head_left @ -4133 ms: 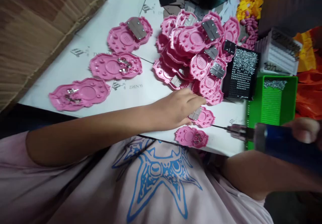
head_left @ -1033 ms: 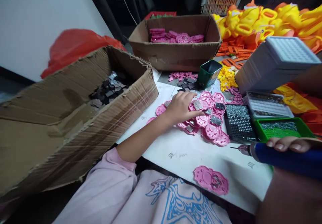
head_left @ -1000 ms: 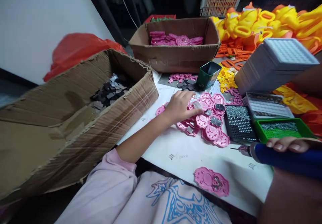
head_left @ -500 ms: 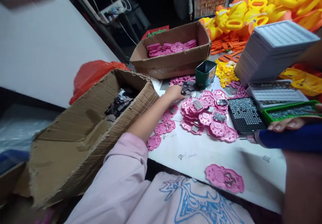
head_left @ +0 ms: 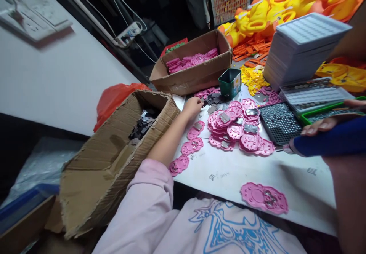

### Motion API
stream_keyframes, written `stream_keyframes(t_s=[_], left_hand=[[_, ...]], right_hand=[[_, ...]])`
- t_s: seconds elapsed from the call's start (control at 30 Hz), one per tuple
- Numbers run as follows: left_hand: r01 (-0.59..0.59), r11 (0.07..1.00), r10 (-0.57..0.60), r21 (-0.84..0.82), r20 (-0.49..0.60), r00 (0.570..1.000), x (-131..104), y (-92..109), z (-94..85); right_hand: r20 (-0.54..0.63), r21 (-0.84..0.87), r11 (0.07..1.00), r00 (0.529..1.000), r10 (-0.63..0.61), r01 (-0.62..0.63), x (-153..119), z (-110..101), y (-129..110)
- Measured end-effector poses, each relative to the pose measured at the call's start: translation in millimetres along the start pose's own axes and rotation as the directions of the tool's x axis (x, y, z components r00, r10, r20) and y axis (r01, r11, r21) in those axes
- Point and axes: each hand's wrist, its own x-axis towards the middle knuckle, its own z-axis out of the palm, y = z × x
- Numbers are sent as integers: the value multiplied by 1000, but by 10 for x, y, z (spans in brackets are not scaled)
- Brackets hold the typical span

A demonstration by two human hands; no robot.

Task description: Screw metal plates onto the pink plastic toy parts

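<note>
My left hand (head_left: 195,105) is at the left edge of a small pile of dark square pieces (head_left: 214,101), its fingers pressed together on something too small to name. My right hand (head_left: 323,126) is wrapped round a blue electric screwdriver (head_left: 331,136), whose tip points left over the white tabletop. Right of my left hand lies a heap of pink plastic parts (head_left: 236,126), some bearing grey plates. Three pink parts (head_left: 192,146) form a row below my left hand. One pink part with metal contacts (head_left: 264,198) lies near the table's front edge.
A black screw tray (head_left: 280,126) and a green tray (head_left: 310,119) are at the right, below stacked white trays (head_left: 303,52). A green tin (head_left: 229,83) stands before a cardboard box of pink parts (head_left: 191,80). Another cardboard box (head_left: 94,170) is at the left.
My left hand has drawn back slightly to the left from the dark pieces. My right hand still holds the screwdriver. The whole view has shifted slightly.
</note>
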Motion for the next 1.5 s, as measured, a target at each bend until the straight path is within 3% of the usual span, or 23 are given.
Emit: stream_keyframes(t_s=[0.1,0.23,0.37,0.43,0.5,0.57,0.63,0.67,0.83,0.97,1.13,1.27,1.33,1.5], left_hand=[[-31,988,17,-152,-98,995,-93,79,-125],[-146,922,81,-358,-189,979,-418,315,-231],[-252,828,175,-502,-196,965,-961,606,-102],[-353,721,291,-596,-202,935,-1273,729,33],[-484,666,464,-568,-193,865,-1567,829,179],[-620,608,658,-496,-123,743,-1810,907,326],[-700,552,773,-452,-36,633,-1985,964,469],[-720,534,800,-443,-9,600,-2046,985,537],[-804,495,846,-328,-26,532,-2179,1051,774],[-840,486,850,-240,-95,518,-2213,1106,843],[-878,428,883,-212,-108,457,-2180,1133,944],[-904,393,909,-168,-77,409,-2119,1118,1003],[-899,402,913,-175,-3,409,-2110,1110,1005],[-854,493,870,-169,59,490,-2193,1127,994]], right_hand=[[88,51,999,996,2,-7,-6,23,-51],[46,64,997,998,48,-51,-25,85,-123],[67,86,996,997,-32,26,-51,161,-138],[53,124,988,994,-95,88,-56,198,-126],[52,170,976,988,-148,137,-51,224,-110],[80,192,964,976,-202,184,-46,238,-100],[99,211,948,960,-262,237,-45,245,-99],[99,224,938,951,-293,265,-46,247,-100],[112,243,915,927,-357,323,-53,253,-87],[99,257,914,932,-348,314,-48,247,-59],[143,237,900,903,-404,365,-24,218,-38],[147,225,912,913,-381,344,-21,209,-67],[150,215,919,918,-366,331,-26,212,-84],[161,220,916,914,-373,335,-57,239,-90]])
